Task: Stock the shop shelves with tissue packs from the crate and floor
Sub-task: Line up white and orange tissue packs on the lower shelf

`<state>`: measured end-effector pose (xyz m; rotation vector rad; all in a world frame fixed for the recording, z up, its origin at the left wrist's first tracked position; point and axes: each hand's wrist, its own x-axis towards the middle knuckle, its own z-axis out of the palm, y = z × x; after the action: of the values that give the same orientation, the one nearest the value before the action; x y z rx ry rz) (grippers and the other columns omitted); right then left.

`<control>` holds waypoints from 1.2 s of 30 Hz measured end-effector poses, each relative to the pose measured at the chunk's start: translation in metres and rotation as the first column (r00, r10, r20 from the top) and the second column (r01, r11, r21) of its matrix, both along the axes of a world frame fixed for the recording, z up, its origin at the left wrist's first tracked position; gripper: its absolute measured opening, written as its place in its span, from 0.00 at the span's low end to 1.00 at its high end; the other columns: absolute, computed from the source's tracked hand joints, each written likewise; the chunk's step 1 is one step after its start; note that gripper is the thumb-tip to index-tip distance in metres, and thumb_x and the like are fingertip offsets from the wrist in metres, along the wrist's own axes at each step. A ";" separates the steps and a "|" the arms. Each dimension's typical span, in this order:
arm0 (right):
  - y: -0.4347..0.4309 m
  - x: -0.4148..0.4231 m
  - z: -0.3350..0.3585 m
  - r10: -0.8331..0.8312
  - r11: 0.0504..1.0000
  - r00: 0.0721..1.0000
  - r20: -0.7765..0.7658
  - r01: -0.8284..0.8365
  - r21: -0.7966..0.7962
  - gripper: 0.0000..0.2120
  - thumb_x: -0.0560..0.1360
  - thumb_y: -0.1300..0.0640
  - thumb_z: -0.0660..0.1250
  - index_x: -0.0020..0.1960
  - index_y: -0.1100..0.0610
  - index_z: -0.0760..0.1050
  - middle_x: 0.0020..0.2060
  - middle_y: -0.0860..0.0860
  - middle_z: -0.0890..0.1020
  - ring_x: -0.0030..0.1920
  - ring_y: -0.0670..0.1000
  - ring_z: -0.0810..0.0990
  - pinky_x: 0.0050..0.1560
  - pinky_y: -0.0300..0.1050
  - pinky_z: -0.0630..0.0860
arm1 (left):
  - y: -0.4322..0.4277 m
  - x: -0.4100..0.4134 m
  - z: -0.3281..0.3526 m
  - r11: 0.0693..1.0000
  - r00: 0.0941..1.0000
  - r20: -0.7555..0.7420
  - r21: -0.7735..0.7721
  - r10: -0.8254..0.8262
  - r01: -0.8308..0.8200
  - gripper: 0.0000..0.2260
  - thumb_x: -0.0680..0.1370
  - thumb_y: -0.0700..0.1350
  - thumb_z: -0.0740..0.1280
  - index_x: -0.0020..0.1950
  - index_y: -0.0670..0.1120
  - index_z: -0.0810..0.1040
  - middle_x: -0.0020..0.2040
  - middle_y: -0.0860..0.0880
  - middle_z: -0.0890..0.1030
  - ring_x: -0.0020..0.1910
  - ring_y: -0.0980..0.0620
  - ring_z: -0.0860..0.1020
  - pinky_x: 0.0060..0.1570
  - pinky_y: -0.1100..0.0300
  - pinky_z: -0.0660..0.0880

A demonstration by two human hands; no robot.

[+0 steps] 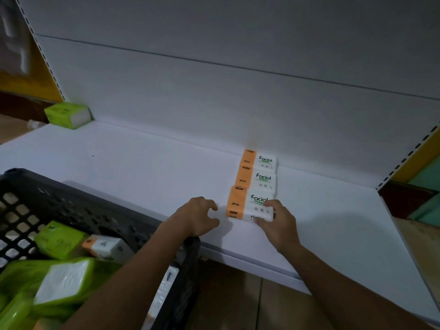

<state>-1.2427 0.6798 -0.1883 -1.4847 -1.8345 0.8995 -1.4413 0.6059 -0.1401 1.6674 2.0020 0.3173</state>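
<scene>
Three orange-and-white "Facial" tissue packs stand in a row on the white shelf (pixel 142 163), running from the back wall toward me. My right hand (pixel 277 222) holds the right end of the nearest pack (pixel 247 203), fingers curled round its corner. My left hand (pixel 197 216) hovers just left of that pack with loosely curled fingers, holding nothing. The black plastic crate (pixel 78 208) at lower left holds several green packs (pixel 59 241) and one orange-and-white pack (pixel 107 248).
A lone green tissue pack (pixel 69 115) sits at the shelf's far left back corner. Perforated uprights frame the shelf on both sides. Wooden floor (pixel 233 296) shows below the shelf's front edge.
</scene>
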 end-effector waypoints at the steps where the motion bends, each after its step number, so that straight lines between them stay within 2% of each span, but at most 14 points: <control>1: 0.000 -0.002 -0.001 -0.001 1.000 1.000 0.015 0.001 0.013 0.19 0.70 0.63 0.73 0.58 0.59 0.72 0.55 0.57 0.77 0.55 0.53 0.76 0.50 0.41 0.75 | 0.001 0.000 0.000 1.000 1.000 0.002 -0.004 0.005 -0.005 0.19 0.77 0.50 0.65 0.67 0.49 0.70 0.68 0.48 0.69 0.65 0.49 0.70 0.65 0.53 0.68; 6: -0.006 -0.002 -0.004 -0.029 0.995 0.994 0.110 0.019 0.094 0.19 0.69 0.57 0.73 0.57 0.56 0.70 0.53 0.54 0.74 0.53 0.53 0.76 0.47 0.48 0.79 | 0.003 -0.001 -0.004 0.999 0.999 0.028 -0.024 0.025 -0.024 0.19 0.77 0.50 0.65 0.67 0.49 0.71 0.69 0.48 0.70 0.65 0.49 0.70 0.65 0.53 0.69; 10: -0.012 0.008 -0.008 -0.037 0.988 0.978 0.205 0.005 0.156 0.20 0.69 0.57 0.72 0.58 0.57 0.69 0.53 0.54 0.72 0.51 0.51 0.76 0.38 0.34 0.71 | 0.003 -0.002 -0.005 0.999 0.998 0.044 -0.007 0.040 -0.040 0.18 0.77 0.50 0.65 0.66 0.48 0.72 0.68 0.48 0.71 0.64 0.49 0.71 0.65 0.54 0.69; 14: -0.003 0.004 -0.007 -0.037 0.996 0.989 0.140 0.024 0.091 0.18 0.70 0.59 0.72 0.57 0.58 0.69 0.54 0.56 0.75 0.54 0.53 0.77 0.44 0.42 0.77 | 0.001 0.000 -0.003 0.999 0.998 0.049 0.034 0.039 -0.041 0.17 0.78 0.48 0.64 0.65 0.47 0.73 0.66 0.47 0.73 0.63 0.49 0.72 0.64 0.55 0.70; 16: 0.001 0.002 -0.006 -0.023 0.998 0.988 0.154 0.015 0.054 0.19 0.70 0.58 0.72 0.57 0.57 0.69 0.55 0.56 0.76 0.55 0.54 0.77 0.49 0.48 0.79 | -0.003 0.001 0.001 0.993 0.995 0.085 0.104 0.048 -0.057 0.14 0.78 0.46 0.63 0.64 0.47 0.74 0.64 0.48 0.75 0.61 0.50 0.74 0.62 0.57 0.71; 18: -0.002 0.001 -0.005 -0.021 0.999 0.979 0.203 0.013 0.041 0.22 0.69 0.55 0.73 0.59 0.56 0.69 0.56 0.55 0.76 0.57 0.55 0.75 0.53 0.52 0.77 | -0.010 0.002 0.005 0.976 0.993 0.107 0.207 0.042 -0.063 0.13 0.78 0.44 0.62 0.62 0.46 0.76 0.62 0.48 0.77 0.58 0.52 0.75 0.59 0.59 0.72; 22: -0.011 -0.008 0.017 -0.108 0.992 0.927 0.359 0.080 0.093 0.27 0.71 0.46 0.70 0.65 0.55 0.69 0.60 0.54 0.73 0.62 0.56 0.69 0.59 0.52 0.70 | -0.031 -0.010 0.016 0.955 0.993 0.118 0.290 0.030 -0.064 0.12 0.78 0.41 0.62 0.60 0.46 0.77 0.61 0.47 0.77 0.58 0.52 0.75 0.60 0.60 0.70; 24: -0.013 -0.022 0.036 -0.140 0.989 0.952 0.272 0.119 0.091 0.26 0.72 0.46 0.68 0.66 0.56 0.69 0.60 0.55 0.74 0.62 0.57 0.70 0.60 0.54 0.71 | -0.046 -0.026 0.022 0.950 0.995 0.084 0.303 0.052 -0.075 0.12 0.78 0.41 0.63 0.59 0.47 0.78 0.61 0.47 0.77 0.59 0.51 0.74 0.60 0.60 0.69; 26: -0.017 -0.042 0.053 -0.104 0.993 0.986 0.130 0.094 0.077 0.25 0.73 0.49 0.67 0.66 0.57 0.68 0.61 0.55 0.74 0.63 0.58 0.70 0.61 0.56 0.71 | -0.064 -0.048 0.029 0.936 0.992 0.066 0.329 0.111 -0.127 0.11 0.77 0.41 0.63 0.58 0.48 0.78 0.61 0.48 0.76 0.60 0.50 0.74 0.59 0.60 0.69; 29: -0.032 -0.083 0.074 -0.012 0.995 1.000 -0.020 0.014 0.102 0.23 0.74 0.52 0.66 0.67 0.56 0.67 0.63 0.53 0.71 0.65 0.56 0.69 0.59 0.46 0.68 | -0.097 -0.083 0.039 0.880 0.965 0.065 0.398 0.254 -0.259 0.11 0.75 0.38 0.64 0.56 0.45 0.80 0.59 0.47 0.77 0.55 0.48 0.77 0.56 0.62 0.69; 31: -0.047 -0.113 0.084 0.067 0.985 0.996 -0.061 -0.056 0.164 0.21 0.75 0.54 0.65 0.66 0.56 0.67 0.65 0.53 0.70 0.66 0.54 0.67 0.56 0.43 0.66 | -0.122 -0.106 0.041 0.846 0.931 0.039 0.406 0.363 -0.346 0.12 0.74 0.37 0.66 0.55 0.44 0.81 0.57 0.44 0.78 0.52 0.46 0.78 0.54 0.62 0.68; 33: -0.064 -0.143 0.092 0.164 0.965 0.983 -0.084 -0.142 0.222 0.21 0.75 0.56 0.64 0.67 0.57 0.67 0.65 0.53 0.70 0.66 0.52 0.66 0.58 0.41 0.64 | -0.146 -0.128 0.038 0.830 0.893 -0.008 0.374 0.449 -0.414 0.12 0.73 0.38 0.66 0.55 0.44 0.81 0.55 0.43 0.80 0.54 0.45 0.77 0.53 0.62 0.67; 36: -0.094 -0.178 0.101 0.318 0.897 0.948 -0.027 -0.291 0.333 0.21 0.75 0.59 0.64 0.67 0.58 0.66 0.65 0.53 0.69 0.67 0.52 0.66 0.62 0.40 0.62 | -0.179 -0.152 0.027 0.808 0.827 -0.044 0.248 0.560 -0.534 0.13 0.73 0.46 0.65 0.55 0.44 0.81 0.57 0.42 0.80 0.57 0.44 0.76 0.53 0.60 0.68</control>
<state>-1.4207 0.5858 -0.0873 -0.9614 -2.0725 0.7375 -1.5938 0.4265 -0.1135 1.2027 2.6014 0.6894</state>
